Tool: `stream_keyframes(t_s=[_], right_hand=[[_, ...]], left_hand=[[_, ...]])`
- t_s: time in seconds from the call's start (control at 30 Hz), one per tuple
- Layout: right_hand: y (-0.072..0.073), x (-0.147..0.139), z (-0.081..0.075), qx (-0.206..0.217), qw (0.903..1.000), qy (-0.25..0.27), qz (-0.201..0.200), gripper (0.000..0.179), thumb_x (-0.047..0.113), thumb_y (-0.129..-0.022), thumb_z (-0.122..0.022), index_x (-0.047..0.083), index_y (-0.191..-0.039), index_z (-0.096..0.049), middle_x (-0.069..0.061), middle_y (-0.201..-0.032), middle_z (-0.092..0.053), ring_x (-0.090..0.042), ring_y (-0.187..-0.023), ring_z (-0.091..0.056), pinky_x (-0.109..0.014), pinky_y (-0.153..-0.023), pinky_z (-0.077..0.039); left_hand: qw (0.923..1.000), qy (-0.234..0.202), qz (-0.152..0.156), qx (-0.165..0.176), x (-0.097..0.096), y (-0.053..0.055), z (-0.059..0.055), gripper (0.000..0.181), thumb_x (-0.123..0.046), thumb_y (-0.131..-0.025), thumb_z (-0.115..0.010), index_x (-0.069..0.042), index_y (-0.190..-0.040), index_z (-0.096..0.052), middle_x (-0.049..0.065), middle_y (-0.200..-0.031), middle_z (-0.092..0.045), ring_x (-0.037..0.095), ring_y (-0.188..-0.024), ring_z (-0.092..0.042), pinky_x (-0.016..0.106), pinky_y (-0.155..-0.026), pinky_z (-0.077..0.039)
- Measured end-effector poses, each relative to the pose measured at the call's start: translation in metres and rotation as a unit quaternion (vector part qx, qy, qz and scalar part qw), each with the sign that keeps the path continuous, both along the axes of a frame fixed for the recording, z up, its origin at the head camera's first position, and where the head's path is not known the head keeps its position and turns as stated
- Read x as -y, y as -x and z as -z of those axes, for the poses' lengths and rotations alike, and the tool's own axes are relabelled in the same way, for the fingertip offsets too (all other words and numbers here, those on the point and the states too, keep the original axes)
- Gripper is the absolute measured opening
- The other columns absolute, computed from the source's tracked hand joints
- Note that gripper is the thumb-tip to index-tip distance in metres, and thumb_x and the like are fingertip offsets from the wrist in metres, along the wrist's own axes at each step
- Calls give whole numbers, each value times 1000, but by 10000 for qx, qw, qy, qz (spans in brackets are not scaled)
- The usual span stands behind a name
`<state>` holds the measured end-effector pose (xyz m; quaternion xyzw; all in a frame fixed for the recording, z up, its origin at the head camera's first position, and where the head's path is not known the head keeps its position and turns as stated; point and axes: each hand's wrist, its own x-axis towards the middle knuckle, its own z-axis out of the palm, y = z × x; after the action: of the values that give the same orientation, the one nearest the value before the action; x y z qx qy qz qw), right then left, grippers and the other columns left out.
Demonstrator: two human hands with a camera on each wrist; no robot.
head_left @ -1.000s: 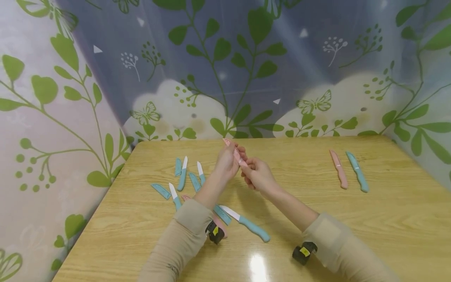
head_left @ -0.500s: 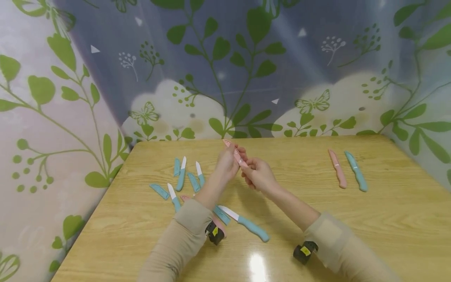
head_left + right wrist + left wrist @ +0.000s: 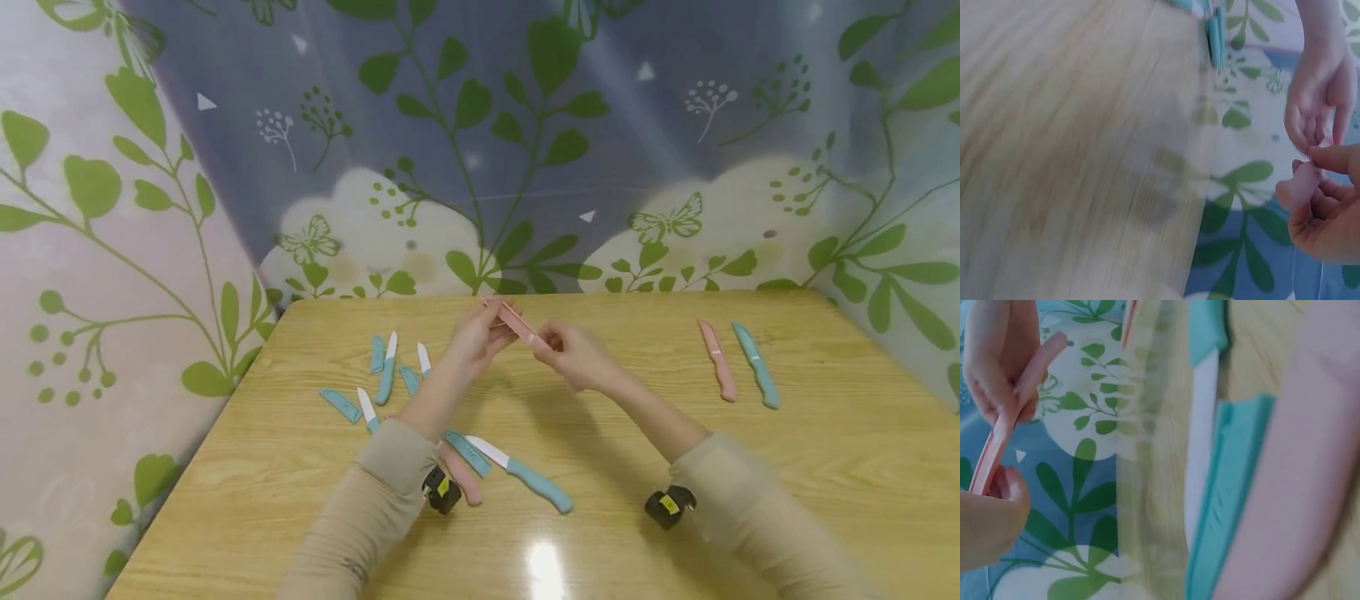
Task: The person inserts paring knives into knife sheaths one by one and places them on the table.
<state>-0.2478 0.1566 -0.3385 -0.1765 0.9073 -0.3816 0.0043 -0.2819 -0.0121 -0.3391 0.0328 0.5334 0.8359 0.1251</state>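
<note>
Since the earlier frame, right hand sits farther right, pink knife shifted with it. Nearest, I note an unsheathed turquoise knife; I'd keep clear of its edge. Beyond it, pink knife is aloft, likely light, stiff, slightly slippery; handle best hold. Right hand pinches it; left hand grips the other end. Table's far edge looks near; more room rightward.

Count four bare white-bladed knives, four loose teal sheaths, three pink knives, with one of them held and one partly hidden, and one sheathed teal knife. Add one left hand, one right hand, two beige sleeves, two black wrist cameras and one counter.
</note>
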Motion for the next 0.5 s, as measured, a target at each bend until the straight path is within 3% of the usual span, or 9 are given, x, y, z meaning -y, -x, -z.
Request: stream_keyframes(t_s=[0.13,0.2,0.33,0.5], right_hand=[[2,-17,1,-423,9983,-408,-20,12,9,-90,-59,-2,-92,-59,-8,-78,-60,-15,-57,-46,-26,-49,-39],[4,-28,3,-527,9973,-497,76,12,9,-90,-59,-3,-92,-59,-9,-78,-60,-16,-59,-48,-28,-51,-42],[10,-51,5,-395,9962,-591,506,21,12,-91,-58,-7,-100,-57,-16,-87,-62,-25,-73,-57,-37,-64,-48],[17,-82,9,-29,9909,-752,1119,33,19,-92,-55,-9,-108,-54,-25,-100,-60,-37,-90,-57,-46,-76,-47]], left_hand=[[9991,394,-3,145,11,1,4,33,-14,-100,-42,8,-124,-47,13,-104,-55,26,-101,-54,38,-98,-41],[9980,615,73,153,19,2,5,36,-12,-99,-43,9,-128,-44,11,-104,-54,28,-107,-52,36,-98,-41],[9937,1081,272,70,35,5,8,38,-10,-99,-43,10,-131,-40,16,-113,-52,28,-108,-51,36,-98,-41],[9863,1647,94,42,49,8,11,37,-9,-98,-45,10,-129,-43,12,-104,-55,21,-94,-56,33,-92,-46]])
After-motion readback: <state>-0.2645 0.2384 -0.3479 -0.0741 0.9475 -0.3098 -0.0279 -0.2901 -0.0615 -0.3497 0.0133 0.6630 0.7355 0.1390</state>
